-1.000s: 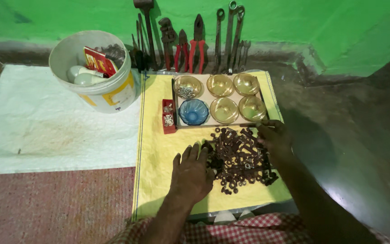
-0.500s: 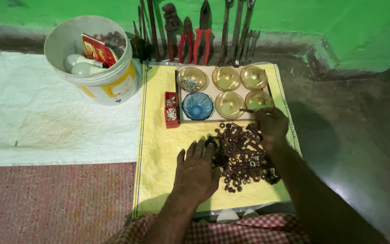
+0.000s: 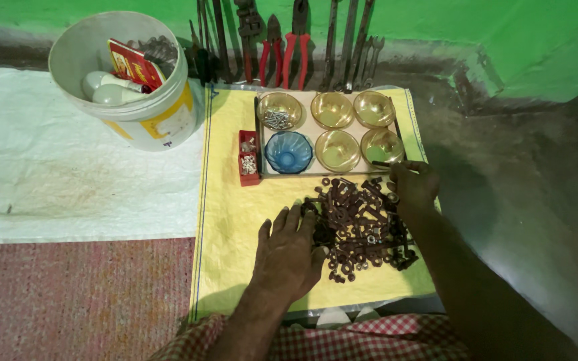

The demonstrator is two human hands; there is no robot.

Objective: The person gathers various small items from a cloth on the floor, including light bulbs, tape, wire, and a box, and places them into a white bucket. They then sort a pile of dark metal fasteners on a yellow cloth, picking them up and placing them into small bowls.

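Here, left hand (image 3: 289,251) flat, fingers spread beside rusty hardware pile (image 3: 359,224), right hand (image 3: 413,184) pinching a bolt (image 3: 381,164)

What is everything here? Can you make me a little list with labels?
Left hand: left hand lies flat on the yellow woven mat, touching the pile's edge
Right hand: right hand pinches a small dark piece at the pile's far edge
Pile: rusty brown nuts and bolts
Bowls: five golden glass bowls, one blue glass bowl, on a tray
Box: small red box
Bucket: white plastic bucket
Wall: red-handled pliers
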